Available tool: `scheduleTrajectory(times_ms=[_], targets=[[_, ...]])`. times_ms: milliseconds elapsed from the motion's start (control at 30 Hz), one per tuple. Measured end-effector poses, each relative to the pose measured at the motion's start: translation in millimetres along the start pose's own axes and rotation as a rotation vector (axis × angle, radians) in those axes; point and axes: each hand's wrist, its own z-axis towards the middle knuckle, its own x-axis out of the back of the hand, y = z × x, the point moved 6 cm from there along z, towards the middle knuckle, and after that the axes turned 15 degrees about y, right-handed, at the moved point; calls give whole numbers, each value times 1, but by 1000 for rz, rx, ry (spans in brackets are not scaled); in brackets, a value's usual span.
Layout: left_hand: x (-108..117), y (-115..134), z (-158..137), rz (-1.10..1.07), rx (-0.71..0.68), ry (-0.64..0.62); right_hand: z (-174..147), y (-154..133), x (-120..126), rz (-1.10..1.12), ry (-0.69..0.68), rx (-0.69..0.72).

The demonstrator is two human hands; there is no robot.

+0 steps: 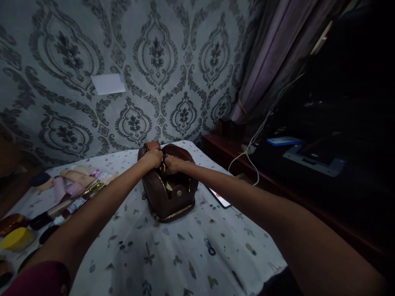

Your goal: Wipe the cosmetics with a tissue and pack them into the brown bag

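Note:
A brown leather bag stands unzipped on the patterned white sheet, its gold zipper and a round snap showing on the near side. My left hand is closed on the bag's upper left edge, close to the handle. Reaching into the opening from the right is my right hand, its fingers curled together; what they hold is dark and cannot be made out. Something pale lies inside the bag below that hand. The bag's deeper contents are hidden in shadow.
Several cosmetic bottles and tubes lie at the left, with a yellow-lidded jar among them. A phone with a lit screen rests under my right forearm. White cables hang over the dark red ledge. Patterned wallpaper rises behind.

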Motion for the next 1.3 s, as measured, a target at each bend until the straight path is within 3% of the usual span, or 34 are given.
scheduleTrajectory(times_ms=[267,467,600,700,900,1167,1300], targets=[[27,-1,-10,-34,11,66,4,-6,-3,21,24,83],[51,-4,-16,-35,-64,-81,12,-12,-13,51,79,67],[47,-6,-19,-25,-119,-241,16,-11,-15,62,101,23],[41,-4,-20,-32,-149,-292,20,-8,-13,70,59,10],[40,7,-25,-79,-229,-257,25,3,0,78,2,-34],[38,14,-30,-80,-304,-267,10,14,19,140,187,-138],[29,15,-27,-30,-308,-280,10,13,15,141,183,-148]])
